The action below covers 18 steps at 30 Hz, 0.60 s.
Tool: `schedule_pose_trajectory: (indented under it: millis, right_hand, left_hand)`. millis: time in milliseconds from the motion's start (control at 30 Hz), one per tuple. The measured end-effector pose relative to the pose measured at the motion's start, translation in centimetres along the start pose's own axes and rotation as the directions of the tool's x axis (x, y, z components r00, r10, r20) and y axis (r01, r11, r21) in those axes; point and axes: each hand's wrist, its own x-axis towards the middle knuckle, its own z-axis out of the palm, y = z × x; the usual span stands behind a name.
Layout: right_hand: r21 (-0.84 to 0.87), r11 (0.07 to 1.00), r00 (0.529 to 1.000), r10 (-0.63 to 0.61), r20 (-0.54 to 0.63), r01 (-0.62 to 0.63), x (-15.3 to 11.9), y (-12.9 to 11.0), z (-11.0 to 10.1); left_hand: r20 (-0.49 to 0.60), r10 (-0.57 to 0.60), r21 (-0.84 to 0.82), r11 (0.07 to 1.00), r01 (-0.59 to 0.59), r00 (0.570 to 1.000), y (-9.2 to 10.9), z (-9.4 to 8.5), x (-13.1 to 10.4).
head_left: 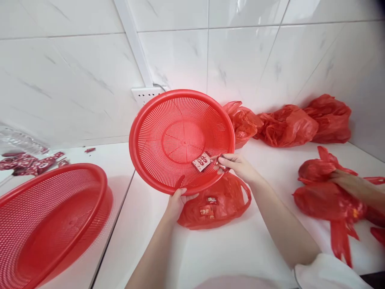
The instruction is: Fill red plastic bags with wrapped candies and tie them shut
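Note:
My left hand (pixel 178 200) is closed on the near rim of a round red mesh plastic basket (pixel 183 100), which is tilted toward me. Inside, near the lower right wall, lies a small white box with red print (pixel 201 161). Beside it, at the basket's right rim, my right hand (pixel 237 164) pinches small shiny red wrapped candies (pixel 221 163); their exact number is hidden by the fingers. Under the tilted basket a red plastic bag (pixel 230 196) sits open on the white table, with several small wrapped candies (pixel 207 209) in it.
Another red basket (pixel 100 176) stands at the left, with red wrapped packets (pixel 36 164) and clear plastic (pixel 18 138) behind it. Red bags (pixel 288 124) line the tiled wall. At right, another person's hand (pixel 349 182) holds a filled red bag (pixel 319 198). A socket strip (pixel 146 94) is on the wall.

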Motion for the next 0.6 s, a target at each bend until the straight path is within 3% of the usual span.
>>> schedule_pose_trajectory:
  millis: [100,200,267,333,433,500,600]
  right_hand:
    - [-0.198,0.980,0.984,0.026,0.178,0.010,-0.6,-0.2,0.3]
    - [-0.402,0.911,0.984,-0.026,0.176,0.096,-0.5,0.2,1.1]
    - [-0.610,0.776,0.987,-0.123,0.101,0.159,-0.1,0.9,1.7]
    - [-0.802,0.570,0.975,-0.208,0.072,0.181,0.4,1.9,2.1]
    - [-0.934,0.322,0.972,-0.220,0.083,0.153,0.8,3.6,2.4]
    - [-0.953,0.276,0.982,-0.172,0.082,0.127,1.0,4.3,2.3]
    - [-0.945,0.301,0.989,-0.110,0.097,0.126,1.2,4.4,1.9]
  left_hand:
    - [0.041,-0.010,-0.006,1.000,0.010,0.999,0.1,0.1,0.0]
    - [0.060,-0.007,0.006,1.000,0.007,0.998,0.0,0.1,0.0]
    - [0.042,0.004,0.015,1.000,-0.004,0.999,-0.3,0.0,0.0]
    - [0.029,-0.001,0.023,1.000,0.001,1.000,-0.6,0.1,-0.1]
    - [0.040,-0.041,0.056,0.998,0.039,0.998,-1.0,0.3,-0.4]
    - [0.053,-0.064,0.081,0.995,0.060,0.997,-1.2,0.4,-0.6]
    - [0.067,-0.071,0.085,0.994,0.065,0.995,-1.5,0.5,-0.6]
